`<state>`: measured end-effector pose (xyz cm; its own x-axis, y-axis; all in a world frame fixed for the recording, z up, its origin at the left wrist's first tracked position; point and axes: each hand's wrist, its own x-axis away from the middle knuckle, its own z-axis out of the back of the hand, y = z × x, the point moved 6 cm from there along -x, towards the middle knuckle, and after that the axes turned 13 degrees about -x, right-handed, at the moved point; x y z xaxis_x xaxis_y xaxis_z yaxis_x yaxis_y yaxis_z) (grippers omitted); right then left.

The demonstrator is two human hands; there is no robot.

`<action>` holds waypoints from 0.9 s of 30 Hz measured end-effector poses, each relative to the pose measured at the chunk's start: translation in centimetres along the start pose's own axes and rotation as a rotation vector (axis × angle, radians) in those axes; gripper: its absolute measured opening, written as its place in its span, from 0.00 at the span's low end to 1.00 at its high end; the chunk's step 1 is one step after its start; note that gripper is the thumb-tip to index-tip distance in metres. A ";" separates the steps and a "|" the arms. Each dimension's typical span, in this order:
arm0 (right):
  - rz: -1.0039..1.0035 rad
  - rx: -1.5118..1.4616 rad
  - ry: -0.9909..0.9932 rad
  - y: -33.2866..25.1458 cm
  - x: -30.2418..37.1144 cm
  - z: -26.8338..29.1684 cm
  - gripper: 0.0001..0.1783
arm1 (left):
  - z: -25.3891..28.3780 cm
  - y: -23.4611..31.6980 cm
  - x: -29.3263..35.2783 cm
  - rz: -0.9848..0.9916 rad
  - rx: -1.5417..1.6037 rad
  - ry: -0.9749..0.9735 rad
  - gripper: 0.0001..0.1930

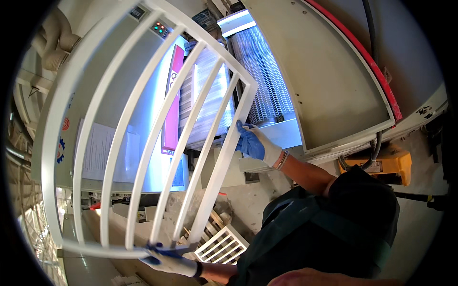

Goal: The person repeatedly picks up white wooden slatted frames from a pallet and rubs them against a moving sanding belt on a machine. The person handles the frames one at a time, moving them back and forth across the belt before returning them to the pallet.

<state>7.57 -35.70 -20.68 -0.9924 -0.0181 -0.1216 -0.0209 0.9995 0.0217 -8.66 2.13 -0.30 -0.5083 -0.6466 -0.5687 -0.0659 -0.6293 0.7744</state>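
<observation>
A large white slatted panel (163, 125) with several parallel bars is held up at a tilt, filling the left and middle of the head view. My right hand (257, 144), in a white glove with blue-coated fingers, is closed around its near right side rail. My left hand (169, 262), gloved the same way, grips the lower end rail near a corner, with its fingers partly hidden by the rail. A machine bed (202, 102) under bright bluish light shows through the slats. Beside it, right of the panel's corner, lies a lit mesh conveyor belt (267, 76).
A magenta bar (172, 107) crosses the machine. Paper sheets (107, 152) and control buttons (161, 30) are on its pale housing. A red-edged housing (338, 71) stands right. A smaller white slatted panel (223, 246) lies low down, near wood pieces. Yellow equipment (403, 167) sits on the floor.
</observation>
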 end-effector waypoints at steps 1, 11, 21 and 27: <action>0.025 0.007 0.022 -0.6 -0.1 -0.1 0.14 | -1.1 1.3 -1.5 -0.111 -0.034 -0.098 0.23; 0.225 0.071 0.239 -7.8 -1.2 7.5 0.21 | -29.5 8.2 -9.3 -0.336 -0.073 -0.857 0.11; 0.544 0.274 0.556 -13.1 -2.1 10.0 0.17 | -55.8 1.1 -7.4 -0.436 -0.124 -1.154 0.19; 0.697 0.327 0.618 -17.5 -4.6 13.7 0.17 | -70.5 -5.8 -2.0 -0.407 -0.185 -1.317 0.22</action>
<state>14.15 -52.78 -34.08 -0.6602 0.6614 0.3560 0.5347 0.7467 -0.3956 53.29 -23.34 -23.24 -0.9136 0.4064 0.0143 -0.3422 -0.7873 0.5130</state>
